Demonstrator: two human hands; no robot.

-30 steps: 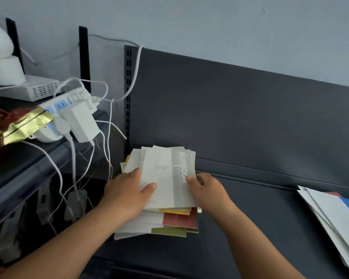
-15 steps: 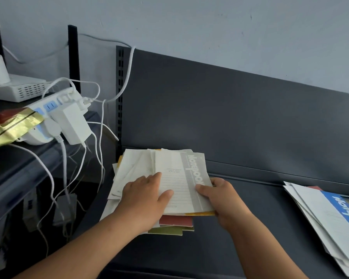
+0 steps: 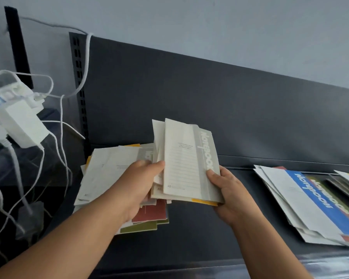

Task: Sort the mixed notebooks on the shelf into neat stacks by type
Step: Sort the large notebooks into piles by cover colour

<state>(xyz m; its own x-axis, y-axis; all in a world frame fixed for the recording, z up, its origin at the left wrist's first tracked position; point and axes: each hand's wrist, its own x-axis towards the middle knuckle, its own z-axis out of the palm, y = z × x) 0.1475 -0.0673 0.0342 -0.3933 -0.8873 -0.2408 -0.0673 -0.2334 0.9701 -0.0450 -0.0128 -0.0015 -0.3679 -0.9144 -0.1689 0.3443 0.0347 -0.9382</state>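
Head view: the left hand (image 3: 137, 186) and right hand (image 3: 230, 195) both curl fingers round the edges of a fanned grey notebook bundle (image 3: 186, 164), held just above the mixed pile (image 3: 109, 170). Uneven grip may let some slide onto that pile.

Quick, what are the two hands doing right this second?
Left hand: closed, gripping the left edge of the raised grey notebooks.
Right hand: closed, gripping the right edge of the same notebooks.
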